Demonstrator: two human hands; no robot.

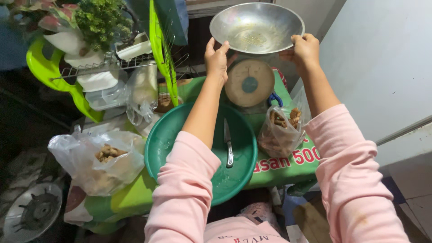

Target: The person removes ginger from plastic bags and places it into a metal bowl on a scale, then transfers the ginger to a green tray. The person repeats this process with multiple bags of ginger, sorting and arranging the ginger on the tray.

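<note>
Both hands, left hand point(217, 57) and right hand point(305, 48), grip the rim of a metal bowl point(256, 27) above a kitchen scale point(249, 83), ready to be lowered level onto it.

A green basin point(162, 144) holds a knife point(228, 144), flanked by 2 clear bags of brown pieces point(108, 157) point(281, 130).

Pink long sleeves pushed to mid-forearm, small stain on right sleeve.

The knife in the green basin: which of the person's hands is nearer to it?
Left. The left hand grips the metal bowl's rim almost straight above the knife; the right hand grips the opposite rim, farther off.
</note>
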